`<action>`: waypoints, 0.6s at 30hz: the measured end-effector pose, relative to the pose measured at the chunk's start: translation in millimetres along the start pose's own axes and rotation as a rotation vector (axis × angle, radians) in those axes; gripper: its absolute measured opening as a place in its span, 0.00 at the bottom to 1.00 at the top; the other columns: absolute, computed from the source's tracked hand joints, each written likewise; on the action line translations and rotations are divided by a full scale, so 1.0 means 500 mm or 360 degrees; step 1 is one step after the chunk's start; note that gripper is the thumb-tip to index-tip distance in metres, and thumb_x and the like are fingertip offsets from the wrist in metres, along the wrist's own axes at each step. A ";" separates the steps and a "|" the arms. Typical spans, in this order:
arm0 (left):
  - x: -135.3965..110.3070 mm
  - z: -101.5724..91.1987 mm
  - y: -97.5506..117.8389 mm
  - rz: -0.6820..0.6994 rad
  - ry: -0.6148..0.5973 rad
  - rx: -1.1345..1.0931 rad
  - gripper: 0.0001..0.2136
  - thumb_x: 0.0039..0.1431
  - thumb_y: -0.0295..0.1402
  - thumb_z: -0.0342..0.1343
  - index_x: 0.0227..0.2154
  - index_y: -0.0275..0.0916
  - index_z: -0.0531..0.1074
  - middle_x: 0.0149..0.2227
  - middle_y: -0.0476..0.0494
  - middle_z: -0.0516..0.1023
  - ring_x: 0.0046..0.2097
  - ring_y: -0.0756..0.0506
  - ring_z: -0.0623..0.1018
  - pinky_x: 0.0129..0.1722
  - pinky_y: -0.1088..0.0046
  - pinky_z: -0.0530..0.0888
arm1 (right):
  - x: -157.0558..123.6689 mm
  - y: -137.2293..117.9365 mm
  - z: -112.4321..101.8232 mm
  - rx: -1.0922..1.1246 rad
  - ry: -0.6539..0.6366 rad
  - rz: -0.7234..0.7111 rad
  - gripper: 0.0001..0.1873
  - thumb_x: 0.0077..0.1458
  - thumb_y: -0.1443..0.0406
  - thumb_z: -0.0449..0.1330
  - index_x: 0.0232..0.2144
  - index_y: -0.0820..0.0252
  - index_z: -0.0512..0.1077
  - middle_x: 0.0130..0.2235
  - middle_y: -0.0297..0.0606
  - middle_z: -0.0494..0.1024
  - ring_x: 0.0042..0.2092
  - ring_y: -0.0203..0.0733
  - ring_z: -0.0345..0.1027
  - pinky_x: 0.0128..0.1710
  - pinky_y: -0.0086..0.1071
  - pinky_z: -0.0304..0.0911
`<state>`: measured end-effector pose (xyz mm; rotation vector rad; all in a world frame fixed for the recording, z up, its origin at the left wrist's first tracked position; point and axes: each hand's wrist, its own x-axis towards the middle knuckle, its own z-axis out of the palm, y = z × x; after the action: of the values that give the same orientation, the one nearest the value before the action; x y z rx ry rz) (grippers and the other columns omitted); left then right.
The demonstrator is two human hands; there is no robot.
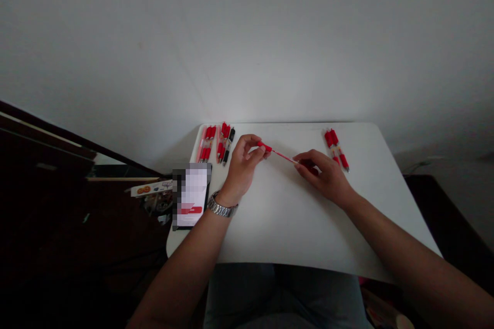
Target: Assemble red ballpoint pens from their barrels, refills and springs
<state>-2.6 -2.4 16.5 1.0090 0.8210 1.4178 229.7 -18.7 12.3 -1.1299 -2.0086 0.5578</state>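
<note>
My left hand (pixel 245 162) pinches the red end piece (pixel 264 146) of a taken-apart pen above the white table (pixel 293 226). A thin red refill (pixel 284 157) runs from that piece to my right hand (pixel 322 172). My right hand is closed around another red pen part, mostly hidden under its fingers. A metal watch (pixel 221 208) sits on my left wrist. Both hands hover over the table's far middle.
A group of several red pens and one black pen (pixel 216 144) lies at the table's far left. Two red pens (pixel 336 149) lie at the far right. A phone (pixel 192 195) rests on the left edge. A dark cabinet stands to the left.
</note>
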 end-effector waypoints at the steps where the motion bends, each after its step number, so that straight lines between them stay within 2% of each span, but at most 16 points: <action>1: -0.001 0.000 0.000 -0.0002 -0.0010 0.0003 0.12 0.57 0.33 0.67 0.40 0.42 0.71 0.42 0.49 0.71 0.43 0.50 0.76 0.50 0.65 0.79 | 0.000 0.000 0.000 -0.0002 0.0000 -0.0005 0.10 0.67 0.59 0.58 0.43 0.58 0.74 0.33 0.39 0.76 0.32 0.39 0.71 0.31 0.33 0.68; 18: -0.007 0.000 -0.007 0.0035 -0.0164 0.0103 0.11 0.61 0.34 0.66 0.44 0.42 0.72 0.43 0.47 0.72 0.46 0.50 0.75 0.52 0.68 0.77 | -0.001 -0.005 0.001 -0.0011 -0.0011 -0.0027 0.09 0.67 0.60 0.59 0.43 0.57 0.74 0.33 0.38 0.75 0.32 0.39 0.70 0.31 0.33 0.67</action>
<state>-1.4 -5.4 13.0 1.1342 0.7860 1.3534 228.2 -20.2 13.5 -1.1153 -2.0255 0.5470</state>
